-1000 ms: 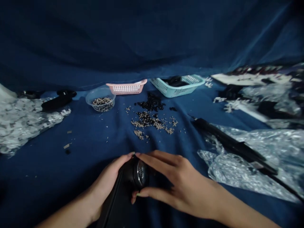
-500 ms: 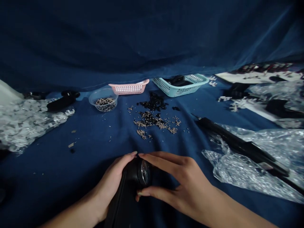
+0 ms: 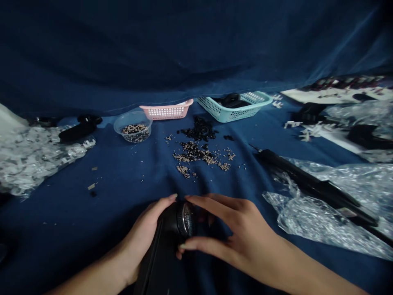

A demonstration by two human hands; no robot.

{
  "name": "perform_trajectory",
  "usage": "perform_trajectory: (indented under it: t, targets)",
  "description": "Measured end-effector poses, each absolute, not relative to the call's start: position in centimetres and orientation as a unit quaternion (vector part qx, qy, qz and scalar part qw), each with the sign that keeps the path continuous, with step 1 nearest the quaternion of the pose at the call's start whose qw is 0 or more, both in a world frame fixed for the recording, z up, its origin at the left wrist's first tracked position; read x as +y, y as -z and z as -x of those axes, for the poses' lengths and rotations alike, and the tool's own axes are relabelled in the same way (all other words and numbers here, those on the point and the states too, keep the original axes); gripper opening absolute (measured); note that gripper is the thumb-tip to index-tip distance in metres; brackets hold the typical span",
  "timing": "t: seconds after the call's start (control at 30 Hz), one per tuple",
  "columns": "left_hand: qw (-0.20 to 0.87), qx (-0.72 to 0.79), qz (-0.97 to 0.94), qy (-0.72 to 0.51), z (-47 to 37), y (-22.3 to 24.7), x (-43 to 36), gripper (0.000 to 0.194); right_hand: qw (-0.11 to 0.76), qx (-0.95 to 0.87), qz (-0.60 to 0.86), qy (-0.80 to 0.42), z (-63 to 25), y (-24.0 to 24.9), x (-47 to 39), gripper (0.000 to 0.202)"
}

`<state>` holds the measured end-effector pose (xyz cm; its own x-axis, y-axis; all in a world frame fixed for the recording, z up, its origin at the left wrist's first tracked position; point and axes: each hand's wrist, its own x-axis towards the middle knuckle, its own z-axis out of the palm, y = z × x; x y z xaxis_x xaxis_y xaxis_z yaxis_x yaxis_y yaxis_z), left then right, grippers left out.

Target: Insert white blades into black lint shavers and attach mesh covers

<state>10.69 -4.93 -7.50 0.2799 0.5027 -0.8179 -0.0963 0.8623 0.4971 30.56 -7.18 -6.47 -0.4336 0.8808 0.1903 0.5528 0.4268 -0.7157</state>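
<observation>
My left hand (image 3: pixel 145 231) is wrapped round a black device (image 3: pixel 167 254) with a long body, near the bottom middle. A round head with a silver mesh face (image 3: pixel 187 219) and a ridged black rim sits on its side, facing right. My right hand (image 3: pixel 236 233) has its index finger at the head's upper rim and its thumb at the lower rim, gripping it between them. The device's lower end runs out of view. Fingers of my left hand are mostly hidden behind the body.
Tiny screws (image 3: pixel 207 157) and small black parts (image 3: pixel 199 129) lie ahead. Behind are a clear tub (image 3: pixel 135 131) of screws, a pink basket (image 3: pixel 167 112) and a teal basket (image 3: pixel 236 114). A black electric screwdriver (image 3: pixel 310 178) rests on plastic wrap at right. A bag of white pieces (image 3: pixel 37 155) lies left.
My right fingers have shifted slightly on the rim, and the mesh face shows more clearly. The view has tilted a little; the device stays in my left hand.
</observation>
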Motion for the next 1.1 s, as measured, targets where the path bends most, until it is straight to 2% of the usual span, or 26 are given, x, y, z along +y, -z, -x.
perform_trajectory:
  t: [0.07,0.1,0.17,0.23,0.27,0.4,0.5,0.6,0.7,0.73,0.87,0.97,1.1]
  targets:
    - [0.779,0.573,-0.168,-0.190,-10.6,7.7,-5.0,0.048,0.281,-0.813,0.422,-0.286,-30.6,6.3,-7.1,0.050]
    - [0.785,0.570,-0.161,-0.180,-10.6,7.7,-5.0,0.051,0.276,-0.824,0.407,-0.281,-30.7,6.2,-7.0,0.049]
    - [0.795,0.560,-0.159,-0.171,-10.5,7.8,-5.0,0.055,0.271,-0.834,0.397,-0.270,-30.8,6.1,-6.9,0.068]
    - [0.793,0.562,-0.157,-0.177,-10.6,7.7,-5.1,0.051,0.276,-0.821,0.419,-0.271,-30.8,6.1,-7.0,0.090]
    - [0.788,0.566,-0.158,-0.185,-10.7,7.5,-5.0,0.046,0.278,-0.811,0.433,-0.278,-30.8,6.2,-7.1,0.093]
    - [0.774,0.574,-0.174,-0.201,-10.9,7.1,-5.0,0.044,0.273,-0.808,0.428,-0.300,-30.7,6.1,-7.3,0.055]
    - [0.776,0.576,-0.167,-0.194,-10.7,7.4,-5.1,0.050,0.284,-0.829,0.380,-0.296,-30.8,5.8,-7.3,0.049]
    - [0.786,0.563,-0.173,-0.187,-10.5,7.7,-5.2,0.055,0.289,-0.832,0.370,-0.296,-30.9,5.7,-7.2,0.064]
    - [0.783,0.567,-0.164,-0.198,-10.6,7.5,-5.3,0.046,0.293,-0.807,0.426,-0.284,-30.6,5.8,-7.1,0.086]
    - [0.779,0.570,-0.163,-0.201,-10.6,7.4,-5.2,0.044,0.291,-0.801,0.440,-0.283,-30.5,5.8,-7.1,0.082]
    - [0.762,0.588,-0.168,-0.212,-11.0,6.8,-5.1,0.040,0.291,-0.800,0.428,-0.302,-30.4,5.5,-7.0,0.044]
    - [0.769,0.571,-0.172,-0.230,-11.2,6.9,-5.1,0.033,0.296,-0.820,0.393,-0.292,-30.8,5.4,-7.0,0.047]
    - [0.778,0.557,-0.208,-0.202,-11.0,7.3,-5.1,0.054,0.272,-0.845,0.365,-0.281,-31.3,5.4,-7.2,0.050]
